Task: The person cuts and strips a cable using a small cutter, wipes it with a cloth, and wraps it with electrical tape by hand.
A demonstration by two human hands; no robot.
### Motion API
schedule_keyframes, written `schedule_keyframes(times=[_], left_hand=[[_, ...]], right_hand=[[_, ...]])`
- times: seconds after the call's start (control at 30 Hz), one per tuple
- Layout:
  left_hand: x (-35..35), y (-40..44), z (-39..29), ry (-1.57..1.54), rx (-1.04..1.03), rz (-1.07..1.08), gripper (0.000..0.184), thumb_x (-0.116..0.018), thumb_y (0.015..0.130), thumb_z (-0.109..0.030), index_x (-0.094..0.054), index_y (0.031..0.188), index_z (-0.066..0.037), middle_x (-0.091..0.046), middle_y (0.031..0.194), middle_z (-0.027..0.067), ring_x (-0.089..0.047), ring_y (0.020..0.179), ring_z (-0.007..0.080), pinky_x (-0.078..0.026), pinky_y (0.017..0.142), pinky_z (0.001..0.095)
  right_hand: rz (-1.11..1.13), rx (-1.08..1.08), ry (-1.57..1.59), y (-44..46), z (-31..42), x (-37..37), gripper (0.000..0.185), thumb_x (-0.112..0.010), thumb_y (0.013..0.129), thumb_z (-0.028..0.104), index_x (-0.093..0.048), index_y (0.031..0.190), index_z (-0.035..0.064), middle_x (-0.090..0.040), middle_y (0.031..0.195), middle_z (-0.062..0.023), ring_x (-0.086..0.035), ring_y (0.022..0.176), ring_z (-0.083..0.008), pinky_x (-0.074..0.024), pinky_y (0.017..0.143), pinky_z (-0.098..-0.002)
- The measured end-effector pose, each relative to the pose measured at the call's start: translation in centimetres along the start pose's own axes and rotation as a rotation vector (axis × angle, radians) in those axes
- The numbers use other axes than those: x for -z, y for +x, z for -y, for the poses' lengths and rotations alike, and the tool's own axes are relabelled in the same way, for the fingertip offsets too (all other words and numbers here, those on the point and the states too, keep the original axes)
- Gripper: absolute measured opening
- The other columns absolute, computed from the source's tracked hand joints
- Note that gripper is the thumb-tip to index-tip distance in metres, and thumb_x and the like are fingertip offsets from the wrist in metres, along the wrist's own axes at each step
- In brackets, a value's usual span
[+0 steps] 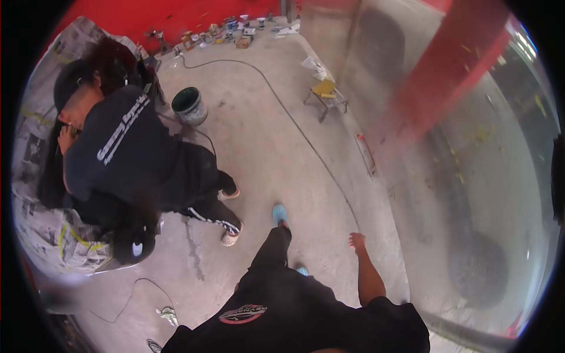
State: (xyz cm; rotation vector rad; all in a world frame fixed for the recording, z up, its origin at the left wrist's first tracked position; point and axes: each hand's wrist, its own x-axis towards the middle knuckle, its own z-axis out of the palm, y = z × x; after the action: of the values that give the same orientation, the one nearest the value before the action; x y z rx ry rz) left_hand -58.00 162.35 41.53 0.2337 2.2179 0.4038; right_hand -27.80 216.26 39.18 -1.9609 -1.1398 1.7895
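My right hand hangs out at my right side over the concrete floor, its fingers loosely curled; whether anything is in them is too small to make out. Near it, a long dark hose runs along the floor. My left hand does not show. Below me are my black shirt and one blue shoe set forward, the other mostly hidden under my leg.
At the left, a person in black bends over a newspaper-covered object. A dark bucket stands behind them. Cans and a box line the red wall. A small stool stands by the hazy sheeting at right.
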Motion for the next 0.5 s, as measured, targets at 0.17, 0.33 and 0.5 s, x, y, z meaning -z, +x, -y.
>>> schedule_keyframes(times=[0.17,0.33,0.5], left_hand=[[4.7,12.2,-11.2,-0.007,0.012,0.005,0.036,-0.069,0.084,-0.036,-0.067,0.071,-0.002,-0.066,0.069,0.0158,-0.068,0.068,0.0302,-0.047,0.06,0.0435],[12.9,24.8,-23.8,-0.193,-0.144,-0.111,0.036,-0.069,0.084,-0.036,-0.067,0.072,-0.002,-0.067,0.069,0.0139,-0.066,0.067,0.0276,-0.048,0.061,0.0431],[26.2,31.6,-44.4,-0.676,0.095,0.04,0.022,-0.057,0.094,-0.024,-0.07,0.096,-0.007,-0.067,0.072,0.0086,-0.058,0.05,0.013,-0.049,0.042,0.028]], right_hand=[[0.035,0.035,0.115,14.6,16.9,-9.9,0.022,-0.053,0.095,0.017,-0.068,0.108,0.0058,-0.064,0.076,-0.0076,-0.058,0.054,-0.0164,-0.0482,0.047,-0.0293],[0.29,-0.003,-0.107,14.9,30.6,-21.1,0.024,-0.056,0.094,0.022,-0.068,0.109,0.0075,-0.066,0.08,-0.0065,-0.062,0.06,-0.0163,-0.0515,0.054,-0.0309],[0.303,-0.051,-0.071,23.0,37.0,-28.1,0.03,-0.053,0.096,0.028,-0.069,0.112,0.0074,-0.067,0.082,-0.007,-0.064,0.065,-0.0169,-0.0518,0.057,-0.0315]])
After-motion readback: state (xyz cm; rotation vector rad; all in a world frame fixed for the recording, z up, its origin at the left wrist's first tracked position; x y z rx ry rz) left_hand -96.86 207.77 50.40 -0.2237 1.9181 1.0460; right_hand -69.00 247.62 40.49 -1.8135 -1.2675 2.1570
